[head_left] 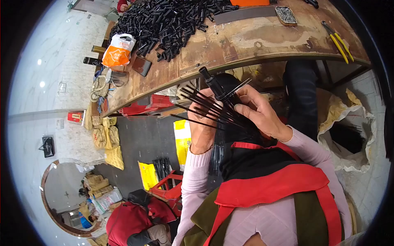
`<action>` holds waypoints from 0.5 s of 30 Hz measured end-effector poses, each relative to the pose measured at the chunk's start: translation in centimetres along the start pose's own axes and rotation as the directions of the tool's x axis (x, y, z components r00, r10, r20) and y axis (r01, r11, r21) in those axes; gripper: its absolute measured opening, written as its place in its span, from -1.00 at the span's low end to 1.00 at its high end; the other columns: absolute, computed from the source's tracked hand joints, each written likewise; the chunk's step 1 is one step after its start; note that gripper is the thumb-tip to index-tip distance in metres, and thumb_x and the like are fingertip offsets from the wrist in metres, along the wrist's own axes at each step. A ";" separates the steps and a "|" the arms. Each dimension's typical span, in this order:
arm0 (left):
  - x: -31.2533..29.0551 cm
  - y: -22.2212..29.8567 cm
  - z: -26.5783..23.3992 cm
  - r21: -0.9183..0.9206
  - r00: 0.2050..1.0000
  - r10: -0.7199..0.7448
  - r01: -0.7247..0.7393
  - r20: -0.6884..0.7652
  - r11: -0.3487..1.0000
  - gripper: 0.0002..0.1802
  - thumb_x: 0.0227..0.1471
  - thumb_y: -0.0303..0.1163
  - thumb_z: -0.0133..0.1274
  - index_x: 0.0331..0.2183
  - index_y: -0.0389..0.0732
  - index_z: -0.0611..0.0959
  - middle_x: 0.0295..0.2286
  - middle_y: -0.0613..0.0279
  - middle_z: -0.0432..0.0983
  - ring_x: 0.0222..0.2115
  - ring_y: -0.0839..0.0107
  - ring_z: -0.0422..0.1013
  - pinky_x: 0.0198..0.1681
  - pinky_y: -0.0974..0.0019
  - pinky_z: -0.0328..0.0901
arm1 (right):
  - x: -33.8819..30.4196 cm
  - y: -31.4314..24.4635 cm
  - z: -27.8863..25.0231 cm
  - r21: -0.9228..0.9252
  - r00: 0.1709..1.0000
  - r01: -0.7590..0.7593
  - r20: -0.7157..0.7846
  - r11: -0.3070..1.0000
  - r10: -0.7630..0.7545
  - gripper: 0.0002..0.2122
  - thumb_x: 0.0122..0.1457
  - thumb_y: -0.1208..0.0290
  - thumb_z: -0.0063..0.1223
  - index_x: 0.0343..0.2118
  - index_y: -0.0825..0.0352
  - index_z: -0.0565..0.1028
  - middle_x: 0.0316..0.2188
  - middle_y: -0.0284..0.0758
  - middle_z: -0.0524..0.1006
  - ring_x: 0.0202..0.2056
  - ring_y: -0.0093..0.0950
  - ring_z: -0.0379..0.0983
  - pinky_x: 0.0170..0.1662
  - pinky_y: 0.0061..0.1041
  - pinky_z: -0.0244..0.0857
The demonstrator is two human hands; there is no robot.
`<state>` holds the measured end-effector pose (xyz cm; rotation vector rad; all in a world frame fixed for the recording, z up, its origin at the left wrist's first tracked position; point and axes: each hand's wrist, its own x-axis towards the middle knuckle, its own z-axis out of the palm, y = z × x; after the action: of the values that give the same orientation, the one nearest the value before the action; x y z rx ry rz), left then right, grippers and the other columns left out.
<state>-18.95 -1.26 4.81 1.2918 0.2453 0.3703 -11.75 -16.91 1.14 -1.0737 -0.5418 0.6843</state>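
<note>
Pink sweater (266, 223) and red apron band (271, 184) are closest to the lens, black apron cloth (246, 168) over the lap just beyond. Both hands are up over the lap, near each other, short of the table edge.

Left hand (203, 127): fingers curled in, little gap, closed around a fanned bundle of thin black rods (201, 104). Rods slant from upper left down toward the lap; upper ends spread, lower ends lost in the dark cloth. Left thumb sits by the black tube (212, 85), a stepped cylinder tilted with its narrow end up and left, between the two hands.

Right hand (262, 115): fingers bent, thumb and forefinger drawn nearly together at the tube's lower end. Can't tell what exactly is pinched. Thin light-coloured pins (241, 87) stick out there, crossing beside the tube.

Wooden table (242, 41) ahead. Big heap of black parts (164, 24) on its left half, white-and-orange bag (119, 51) next to it, glass mug (117, 77) near the left corner. Grey strip (245, 15) and a small tray of metal bits (286, 16) at the far side; yellow-handled pliers (340, 45) to the right.

Floor: open sack (368, 137) at right, dark thin pieces (349, 139) inside; red stool (168, 186) at left.
</note>
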 end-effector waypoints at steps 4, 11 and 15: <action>0.5 -0.1 0.0 -0.059 0.997 -0.077 0.078 0.020 0.995 -0.63 0.12 -0.52 0.05 -0.01 -0.31 0.45 -0.19 0.27 0.48 -0.22 0.53 0.42 -0.13 0.47 0.33 | 1.3 0.5 -0.6 0.058 0.999 -0.015 0.048 0.998 0.012 -0.80 0.24 0.50 0.00 -0.09 0.36 0.38 -0.23 -0.45 0.44 -0.19 -0.69 0.34 -0.07 -0.64 0.22; 2.1 -0.7 -1.2 -0.232 0.976 -0.161 0.191 0.143 0.954 -0.64 0.21 -0.53 -0.07 0.04 -0.27 0.39 -0.15 0.24 0.47 -0.16 0.42 0.45 -0.12 0.38 0.41 | 3.0 1.2 -1.4 0.173 0.995 -0.078 0.068 0.982 0.067 -0.85 0.22 0.51 0.04 -0.16 0.38 0.45 -0.27 -0.49 0.46 -0.20 -0.70 0.35 -0.06 -0.65 0.23; 2.8 -0.7 -1.8 -0.235 0.968 -0.131 0.182 0.216 0.955 -0.60 0.21 -0.49 -0.05 0.08 -0.26 0.36 -0.10 0.21 0.43 -0.11 0.40 0.42 -0.05 0.38 0.36 | 3.6 1.5 -1.5 0.314 0.993 -0.098 0.086 0.944 0.075 -0.85 0.21 0.49 0.08 -0.19 0.39 0.48 -0.31 -0.47 0.51 -0.25 -0.72 0.38 -0.16 -0.68 0.25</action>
<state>-16.97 1.25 3.73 1.0395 0.1256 0.1292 -8.62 -14.66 -0.55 -0.7747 -0.4307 0.8596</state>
